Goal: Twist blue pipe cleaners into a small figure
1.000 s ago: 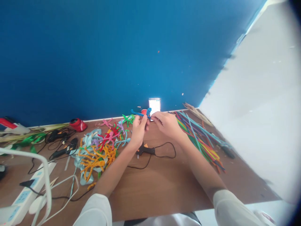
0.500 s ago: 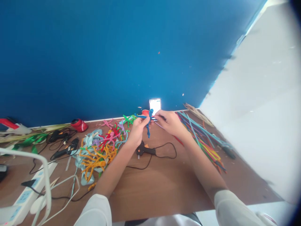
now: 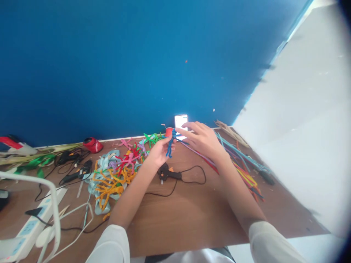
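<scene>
Left hand (image 3: 159,151)'s got the fuzzy blue figure (image 3: 169,148) pinched, legs dangling, held up over the brown table (image 3: 186,219) near the lit-up phone (image 3: 181,119). Right hand (image 3: 207,141) is loose, fingers spread right beside it, can't really tell if they're touching.

"What's everything lying on?"
"A brown table (image 3: 178,226). A black corded glue gun (image 3: 172,174) lies near the middle."
"And left of that?"
"Light-blue ribbon (image 3: 105,160) in a heap, colourful fuzzy figures (image 3: 119,190) over it; farther left, a white power strip (image 3: 30,224)."
"The right side?"
"A loose bundle of coloured pipe cleaners (image 3: 248,177), with a pale dry husk (image 3: 231,133) beyond."
</scene>
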Action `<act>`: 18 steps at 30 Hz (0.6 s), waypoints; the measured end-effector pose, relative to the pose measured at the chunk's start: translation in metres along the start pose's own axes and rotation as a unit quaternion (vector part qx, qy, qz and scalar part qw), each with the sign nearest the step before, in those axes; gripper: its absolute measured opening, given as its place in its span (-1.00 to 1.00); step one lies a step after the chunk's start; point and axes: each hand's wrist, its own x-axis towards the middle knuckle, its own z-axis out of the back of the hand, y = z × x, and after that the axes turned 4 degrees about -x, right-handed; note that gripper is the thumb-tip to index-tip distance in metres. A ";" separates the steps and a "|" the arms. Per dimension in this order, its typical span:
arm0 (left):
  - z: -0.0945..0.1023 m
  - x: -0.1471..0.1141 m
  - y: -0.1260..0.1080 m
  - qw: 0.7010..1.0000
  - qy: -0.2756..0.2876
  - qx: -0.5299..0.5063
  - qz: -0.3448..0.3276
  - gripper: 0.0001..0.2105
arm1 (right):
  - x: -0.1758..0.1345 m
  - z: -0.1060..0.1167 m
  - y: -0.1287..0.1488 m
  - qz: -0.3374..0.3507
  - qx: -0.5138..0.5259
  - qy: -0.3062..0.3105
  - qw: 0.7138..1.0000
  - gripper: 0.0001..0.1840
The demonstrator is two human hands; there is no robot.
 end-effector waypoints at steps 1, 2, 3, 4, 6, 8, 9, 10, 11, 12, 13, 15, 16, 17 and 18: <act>0.000 -0.001 -0.001 1.000 0.005 -0.003 0.003 -0.91 | 0.000 0.000 0.001 0.013 -0.011 -0.004 1.000 -0.63; 0.000 -0.001 -0.002 1.000 0.008 -0.002 0.002 -0.91 | 0.000 0.000 0.001 0.024 -0.018 -0.009 1.000 -0.65; 0.000 -0.002 -0.003 1.000 0.007 0.001 -0.002 -0.91 | 0.000 -0.001 0.002 0.032 -0.022 -0.016 0.999 -0.69; 0.000 -0.003 -0.003 1.000 0.004 0.005 -0.009 -0.92 | 0.000 -0.003 0.003 0.039 -0.025 -0.025 0.999 -0.73; 0.000 -0.005 -0.002 1.000 -0.004 0.014 -0.022 -0.94 | -0.001 -0.006 0.003 0.047 -0.034 -0.041 0.997 -0.80; -0.001 -0.006 -0.001 0.999 -0.010 0.017 -0.026 -0.96 | -0.001 -0.006 0.004 0.052 -0.041 -0.045 0.997 -0.83; -0.001 -0.007 -0.001 1.000 -0.012 0.016 -0.024 -0.96 | -0.001 -0.005 0.004 0.054 -0.041 -0.039 0.997 -0.84; -0.001 -0.008 -0.001 1.000 -0.011 0.013 -0.020 -0.96 | 0.000 -0.003 0.004 0.057 -0.038 -0.027 0.997 -0.83; -0.002 -0.009 -0.002 1.000 -0.009 0.010 -0.014 -0.95 | 0.000 0.000 0.004 0.057 -0.033 -0.012 0.998 -0.81; -0.002 -0.010 -0.002 1.000 -0.006 0.007 -0.008 -0.95 | 0.001 0.003 0.004 0.055 -0.028 0.003 0.998 -0.79; -0.003 -0.010 -0.003 1.000 -0.001 0.007 -0.003 -0.95 | 0.001 0.006 0.005 0.051 -0.022 0.017 0.998 -0.76; -0.003 -0.011 -0.004 1.000 0.010 0.010 0.002 -0.95 | 0.001 0.011 0.005 0.042 -0.009 0.041 0.998 -0.66; -0.003 -0.011 -0.004 1.000 0.014 0.012 0.005 -0.95 | 0.001 0.013 0.004 0.039 -0.005 0.049 0.998 -0.61; -0.002 -0.011 -0.004 1.000 0.016 0.014 0.008 -0.95 | 0.001 0.014 0.004 0.038 -0.003 0.056 0.998 -0.57; -0.002 -0.010 -0.004 1.000 0.017 0.014 0.013 -0.95 | 0.001 0.014 0.004 0.040 -0.005 0.062 0.997 -0.55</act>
